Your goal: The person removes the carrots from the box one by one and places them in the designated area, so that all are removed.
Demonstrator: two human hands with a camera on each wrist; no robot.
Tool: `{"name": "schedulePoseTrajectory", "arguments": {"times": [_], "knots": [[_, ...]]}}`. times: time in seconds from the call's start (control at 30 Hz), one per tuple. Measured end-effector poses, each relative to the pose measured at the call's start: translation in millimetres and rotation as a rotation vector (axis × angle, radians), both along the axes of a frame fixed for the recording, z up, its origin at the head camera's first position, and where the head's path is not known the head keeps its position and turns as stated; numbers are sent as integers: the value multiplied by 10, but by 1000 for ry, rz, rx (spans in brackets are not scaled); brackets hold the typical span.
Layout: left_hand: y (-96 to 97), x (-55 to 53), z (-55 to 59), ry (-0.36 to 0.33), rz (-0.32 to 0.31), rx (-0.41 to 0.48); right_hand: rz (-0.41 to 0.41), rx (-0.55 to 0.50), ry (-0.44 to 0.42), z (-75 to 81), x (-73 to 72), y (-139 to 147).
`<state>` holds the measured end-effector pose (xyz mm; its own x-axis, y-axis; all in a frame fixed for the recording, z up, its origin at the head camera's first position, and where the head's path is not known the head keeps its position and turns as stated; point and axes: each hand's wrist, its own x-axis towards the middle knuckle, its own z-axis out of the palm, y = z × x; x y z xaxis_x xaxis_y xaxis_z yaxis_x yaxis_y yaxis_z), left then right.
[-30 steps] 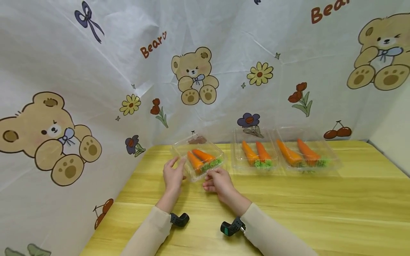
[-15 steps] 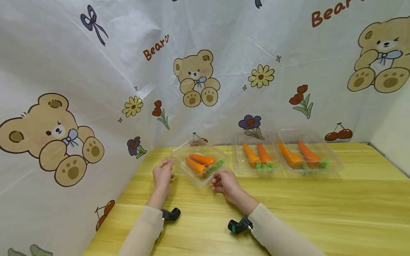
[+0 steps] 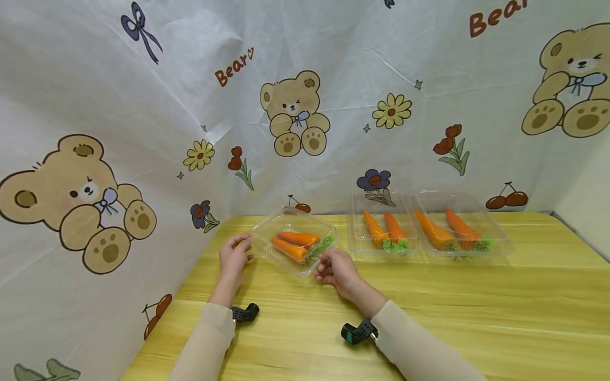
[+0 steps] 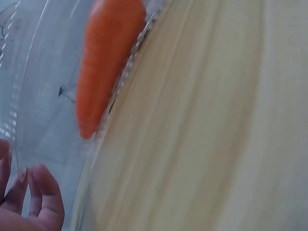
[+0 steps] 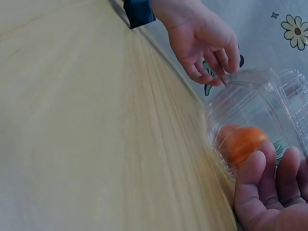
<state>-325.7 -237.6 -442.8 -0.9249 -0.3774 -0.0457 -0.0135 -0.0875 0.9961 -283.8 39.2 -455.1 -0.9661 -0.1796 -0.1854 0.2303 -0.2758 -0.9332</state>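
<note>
A clear plastic clamshell box holding two orange carrots with green frilly tops sits between both hands at the left of the table, turned cornerwise. My left hand pinches its left corner between thumb and fingers; the left wrist view shows these fingertips at the plastic edge. My right hand is at the near right corner, thumb and fingers curled in a pinch at the box's edge. In the right wrist view the right hand partly hides the box, and a carrot shows through the plastic.
Two more clear boxes stand side by side at the back right, a nearer-to-middle box and a right box, each with two carrots. A bear-print cloth rises behind and left of the wooden table.
The left hand has moved left and the right hand slightly right. The left box has turned and shifted a little left, and its carrots now lie more sideways. The other boxes stay put.
</note>
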Motion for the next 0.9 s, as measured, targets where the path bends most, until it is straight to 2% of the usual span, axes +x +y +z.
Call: {"name": "schedulePoseTrajectory", "arguments": {"times": [0.2,0.4,0.53,0.67,0.77,0.9], "knots": [[-155,5,-17,-18,-140,14,13,13,13,0,-5,8],[-335,31,-9,-25,-301,-52,9,11,11,-9,-23,4],[-452,58,-36,-8,-377,-61,36,24,12,-16,-44,-13],[-519,74,-53,21,-436,-30,60,34,7,-29,-71,-7],[-542,100,-43,46,-454,-6,74,36,-3,-25,-89,3],[-561,151,-20,66,-443,16,93,36,3,-9,-110,4]]}}
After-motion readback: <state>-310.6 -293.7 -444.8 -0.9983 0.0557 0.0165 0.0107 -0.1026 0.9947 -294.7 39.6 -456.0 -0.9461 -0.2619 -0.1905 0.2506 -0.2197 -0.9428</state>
